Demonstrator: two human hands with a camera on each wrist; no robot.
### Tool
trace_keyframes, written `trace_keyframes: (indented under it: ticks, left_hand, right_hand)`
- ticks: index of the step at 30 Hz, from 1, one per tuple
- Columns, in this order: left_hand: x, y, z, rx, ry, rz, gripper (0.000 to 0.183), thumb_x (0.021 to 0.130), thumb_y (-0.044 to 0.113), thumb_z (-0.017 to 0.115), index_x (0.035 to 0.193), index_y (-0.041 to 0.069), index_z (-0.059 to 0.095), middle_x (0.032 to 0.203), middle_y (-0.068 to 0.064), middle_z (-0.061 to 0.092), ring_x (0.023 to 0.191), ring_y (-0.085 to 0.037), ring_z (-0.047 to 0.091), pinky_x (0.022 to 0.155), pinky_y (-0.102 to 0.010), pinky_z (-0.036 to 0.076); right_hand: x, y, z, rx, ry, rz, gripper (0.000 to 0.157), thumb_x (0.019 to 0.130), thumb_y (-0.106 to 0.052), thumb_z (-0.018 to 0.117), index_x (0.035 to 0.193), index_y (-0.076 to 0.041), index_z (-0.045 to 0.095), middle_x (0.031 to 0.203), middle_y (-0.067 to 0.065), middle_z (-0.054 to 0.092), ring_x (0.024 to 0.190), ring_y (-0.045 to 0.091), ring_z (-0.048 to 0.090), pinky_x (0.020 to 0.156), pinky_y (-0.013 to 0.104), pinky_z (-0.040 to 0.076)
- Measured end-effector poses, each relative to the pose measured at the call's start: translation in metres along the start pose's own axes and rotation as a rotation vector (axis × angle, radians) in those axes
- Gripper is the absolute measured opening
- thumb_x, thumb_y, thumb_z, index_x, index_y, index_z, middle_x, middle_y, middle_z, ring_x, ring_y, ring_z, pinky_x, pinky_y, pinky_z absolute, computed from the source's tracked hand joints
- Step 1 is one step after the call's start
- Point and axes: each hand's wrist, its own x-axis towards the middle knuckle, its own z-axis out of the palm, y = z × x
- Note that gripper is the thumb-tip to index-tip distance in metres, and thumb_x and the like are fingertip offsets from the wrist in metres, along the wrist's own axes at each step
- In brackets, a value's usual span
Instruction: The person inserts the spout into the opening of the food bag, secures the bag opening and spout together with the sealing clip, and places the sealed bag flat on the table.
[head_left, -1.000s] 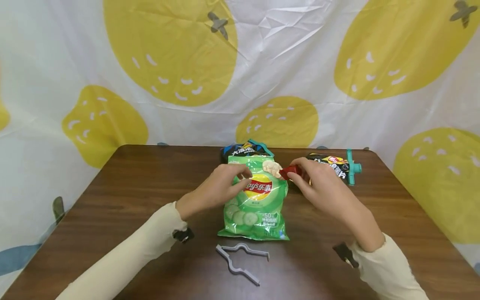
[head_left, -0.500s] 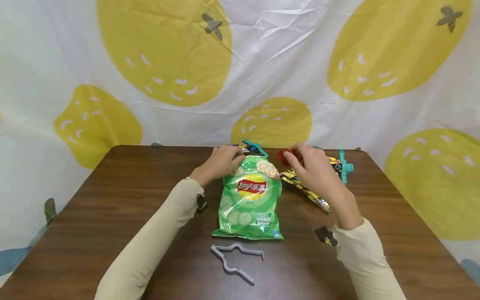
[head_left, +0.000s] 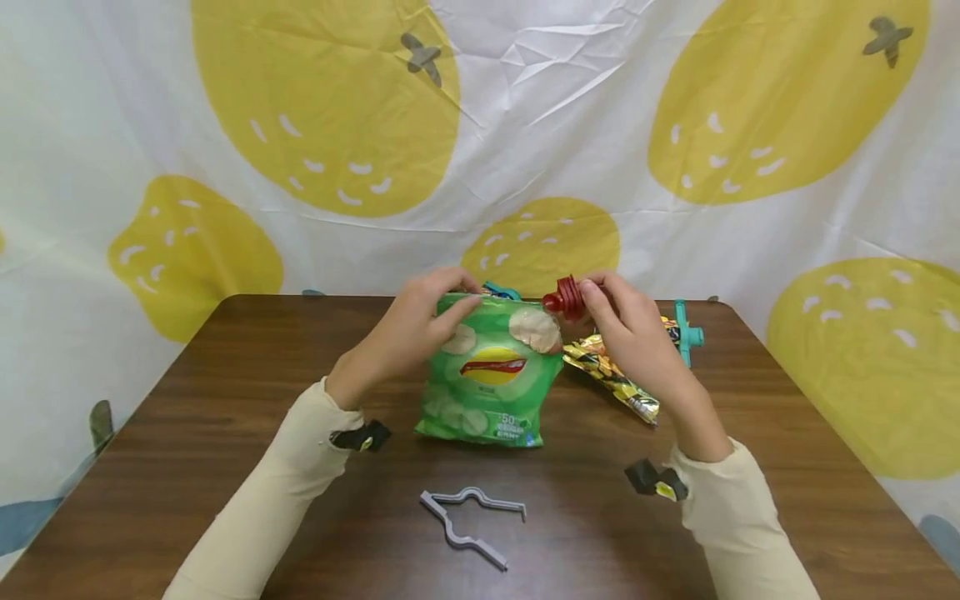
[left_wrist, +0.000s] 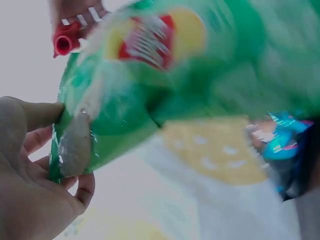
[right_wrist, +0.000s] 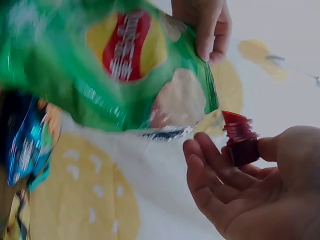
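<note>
My left hand (head_left: 405, 333) pinches the top left corner of a green chip bag (head_left: 480, 404) between thumb and fingers. The bag is tilted, its lower part towards me. In the left wrist view the thumb lies on the near face of the bag (left_wrist: 215, 75), and fingertips show behind it. My right hand (head_left: 641, 337) holds a red threaded spout (head_left: 567, 298) between thumb and fingers, at the bag's top right corner. From the right wrist view the spout (right_wrist: 241, 140) has a ribbed neck and a slanted tip pointing at the bag. A grey bag clip (head_left: 457, 533) lies opened out on the table nearest me.
Behind the right hand lies a black and yellow snack bag (head_left: 618, 383) with a teal clip (head_left: 684, 335) across its end. Another teal clip (head_left: 501, 291) shows behind the green bag. A fruit-print cloth (head_left: 360, 250) hangs along the back of the brown table (head_left: 225, 400).
My left hand has taken hold of the bag's top corner, and the bag has tilted with its lower edge moving away from the clip. The red spout has turned in my right fingers.
</note>
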Motion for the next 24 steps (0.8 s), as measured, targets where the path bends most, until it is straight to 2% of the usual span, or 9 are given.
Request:
trace_keyframes:
  ticks: [2,4,7,11,15,18,21,24]
  left_hand:
    - [-0.003,0.008,-0.008,0.035,0.028,0.048,0.008,0.099,0.009,0.061,0.099,0.005,0.068,0.097,-0.005,0.067,0.091,-0.017,0.062,0.084,-0.038,0.048]
    - [-0.008,0.013,-0.013,0.076,0.052,0.066,0.008,0.099,0.01,0.062,0.098,0.005,0.068,0.096,-0.005,0.067,0.09,-0.017,0.061,0.084,-0.042,0.047]
    - [-0.016,0.014,-0.015,0.121,0.078,0.058,0.007,0.098,0.01,0.063,0.097,0.006,0.068,0.096,-0.005,0.067,0.091,-0.018,0.062,0.085,-0.048,0.043]
    - [-0.021,0.012,-0.017,0.144,0.089,0.044,0.006,0.097,0.01,0.065,0.097,0.006,0.069,0.097,-0.005,0.068,0.092,-0.019,0.063,0.083,-0.048,0.039]
    - [-0.023,0.01,-0.023,0.161,0.069,0.04,0.005,0.096,0.011,0.066,0.096,0.008,0.07,0.095,-0.003,0.068,0.085,-0.018,0.061,0.079,-0.043,0.036]
    - [-0.024,0.01,-0.027,0.189,0.041,0.026,0.005,0.097,0.011,0.065,0.094,0.009,0.069,0.093,-0.002,0.068,0.081,-0.016,0.059,0.078,-0.041,0.033]
    - [-0.024,0.011,-0.031,0.218,0.011,0.011,0.006,0.097,0.012,0.065,0.092,0.01,0.068,0.09,-0.001,0.068,0.079,-0.015,0.058,0.077,-0.04,0.032]
    - [-0.023,0.01,-0.034,0.242,-0.01,-0.005,0.006,0.097,0.011,0.065,0.091,0.009,0.068,0.088,0.0,0.067,0.077,-0.016,0.057,0.077,-0.041,0.034]
  right_hand:
    - [-0.001,-0.006,0.003,0.064,0.002,-0.019,0.041,0.109,-0.036,0.037,0.122,-0.003,0.056,0.096,0.009,0.07,0.085,0.023,0.067,0.074,0.029,0.055]
    - [-0.002,-0.009,0.008,0.097,0.004,-0.022,0.04,0.109,-0.035,0.037,0.124,-0.003,0.054,0.096,0.01,0.071,0.086,0.023,0.069,0.077,0.03,0.056]
    - [0.0,-0.007,0.017,0.097,0.019,-0.016,0.039,0.109,-0.034,0.037,0.125,-0.002,0.052,0.101,0.012,0.072,0.09,0.021,0.069,0.081,0.031,0.056]
    - [0.002,0.002,0.027,0.139,0.008,0.016,0.038,0.109,-0.032,0.037,0.126,-0.001,0.051,0.105,0.015,0.071,0.093,0.024,0.069,0.08,0.028,0.055]
    - [0.005,0.007,0.036,0.294,-0.036,0.054,0.039,0.109,-0.03,0.038,0.126,0.002,0.05,0.106,0.022,0.068,0.09,0.035,0.07,0.076,0.033,0.058]
    - [0.008,0.009,0.04,0.384,-0.061,0.079,0.037,0.109,-0.03,0.039,0.123,0.002,0.051,0.101,0.025,0.068,0.084,0.034,0.07,0.07,0.036,0.058]
    - [0.01,0.01,0.042,0.401,-0.104,0.094,0.035,0.109,-0.028,0.041,0.121,0.003,0.053,0.093,0.024,0.068,0.077,0.028,0.069,0.065,0.035,0.056]
    - [0.011,0.013,0.039,0.367,-0.17,0.101,0.034,0.108,-0.026,0.043,0.121,0.003,0.055,0.09,0.022,0.069,0.076,0.026,0.069,0.064,0.035,0.056]
